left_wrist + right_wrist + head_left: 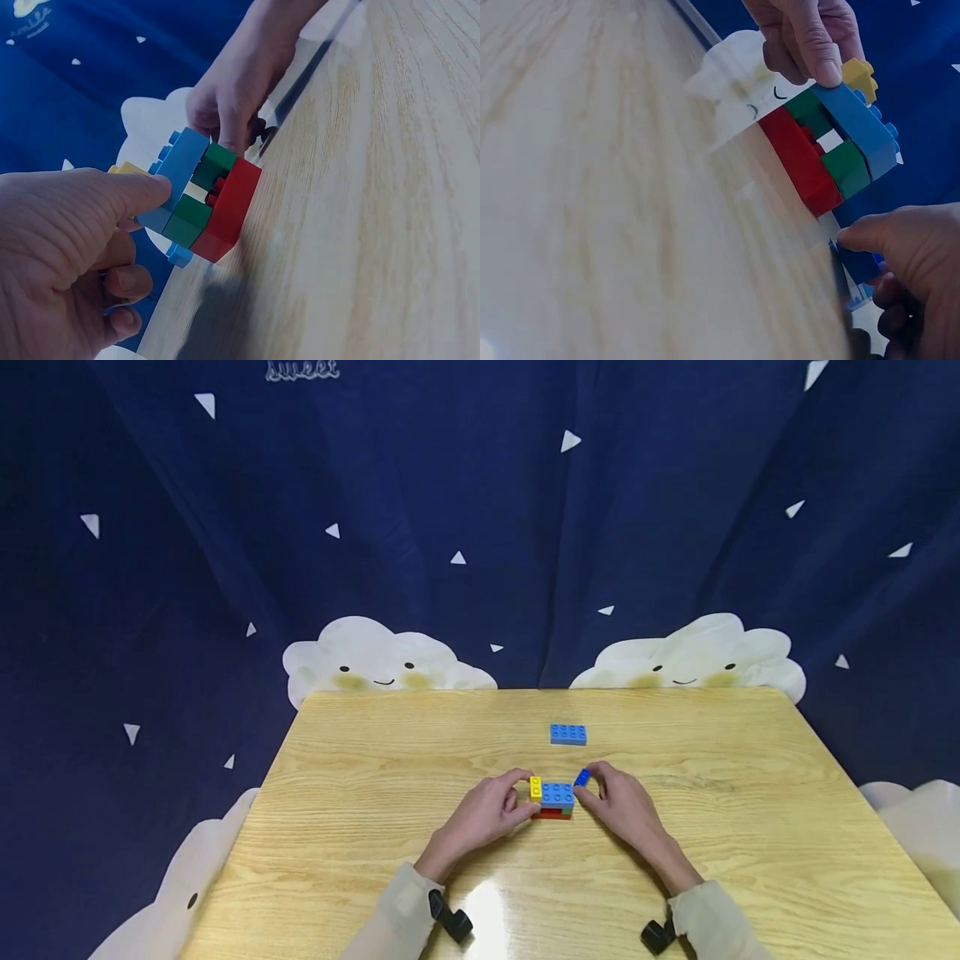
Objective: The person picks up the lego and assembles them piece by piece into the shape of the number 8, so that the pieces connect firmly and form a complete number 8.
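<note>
A small brick stack (556, 801) stands on the wooden table (375, 777): a red brick (799, 161) at the bottom, green bricks (199, 217) in the middle and a light blue brick (184, 172) on top. A yellow brick (536, 787) sits at its left end. My left hand (517, 800) grips that end, thumb on the light blue brick. My right hand (588, 787) pinches a small dark blue brick (582, 777) just off the stack's right end, slightly above the table.
A loose light blue brick (567, 734) lies on the table beyond the stack. A dark blue curtain with white clouds (375, 660) hangs behind the far edge. Bare wood stretches to both sides of the hands.
</note>
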### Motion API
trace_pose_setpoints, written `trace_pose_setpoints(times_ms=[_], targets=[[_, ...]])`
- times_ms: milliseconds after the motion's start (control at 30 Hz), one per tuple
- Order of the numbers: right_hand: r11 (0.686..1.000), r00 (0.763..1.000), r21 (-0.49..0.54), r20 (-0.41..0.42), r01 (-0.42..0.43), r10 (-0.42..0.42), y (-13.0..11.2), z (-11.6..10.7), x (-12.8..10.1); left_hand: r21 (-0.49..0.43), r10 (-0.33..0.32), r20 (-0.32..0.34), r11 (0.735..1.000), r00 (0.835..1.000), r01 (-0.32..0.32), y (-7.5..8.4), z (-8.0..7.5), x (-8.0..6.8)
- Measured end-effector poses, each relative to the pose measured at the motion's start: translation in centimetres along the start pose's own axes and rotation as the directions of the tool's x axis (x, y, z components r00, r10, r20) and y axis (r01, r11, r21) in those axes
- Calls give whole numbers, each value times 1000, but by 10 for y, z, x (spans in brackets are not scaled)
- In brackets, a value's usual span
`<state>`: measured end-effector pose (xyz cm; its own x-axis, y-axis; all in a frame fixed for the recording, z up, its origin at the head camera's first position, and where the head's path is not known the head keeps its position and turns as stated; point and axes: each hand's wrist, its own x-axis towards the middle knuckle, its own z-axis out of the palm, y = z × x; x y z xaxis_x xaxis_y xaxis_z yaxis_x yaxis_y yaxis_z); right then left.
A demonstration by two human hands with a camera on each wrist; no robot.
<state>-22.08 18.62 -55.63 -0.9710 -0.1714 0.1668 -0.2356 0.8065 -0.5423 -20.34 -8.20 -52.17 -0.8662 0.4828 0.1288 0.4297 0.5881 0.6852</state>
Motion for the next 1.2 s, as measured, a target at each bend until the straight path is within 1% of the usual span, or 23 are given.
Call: trace_pose_setpoints(times_ms=[167, 333, 467, 600, 800, 1033, 1200], targets=[[997, 998, 63, 41, 38, -41, -4, -10, 2, -4, 4, 0, 1000, 1000, -4, 1, -2, -1], [981, 991, 162, 68, 103, -115, -11, -26, 3, 1, -3, -4, 1000, 1000, 3, 0, -3, -1], [972, 984, 204, 108, 119, -144, -19, -38, 2, -1, -10, 0, 1000, 1000, 10, -1, -3, 0], [967, 974, 210, 141, 145, -177, -26, -45, 0, -9, -15, 4, 1000, 1000, 15, 0, -3, 0], [957, 965, 223, 143, 186, -221, -34, -48, -2, -16, -17, 5, 1000, 1000, 17, 0, -2, 0], [952, 945, 240, 216, 192, -245, -37, -48, -2, -14, -7, 1, 1000, 1000, 7, 1, -2, 1], [950, 939, 238, 227, 203, -257, -38, -47, -2, -17, -11, 2, 1000, 1000, 11, 1, -2, 0]])
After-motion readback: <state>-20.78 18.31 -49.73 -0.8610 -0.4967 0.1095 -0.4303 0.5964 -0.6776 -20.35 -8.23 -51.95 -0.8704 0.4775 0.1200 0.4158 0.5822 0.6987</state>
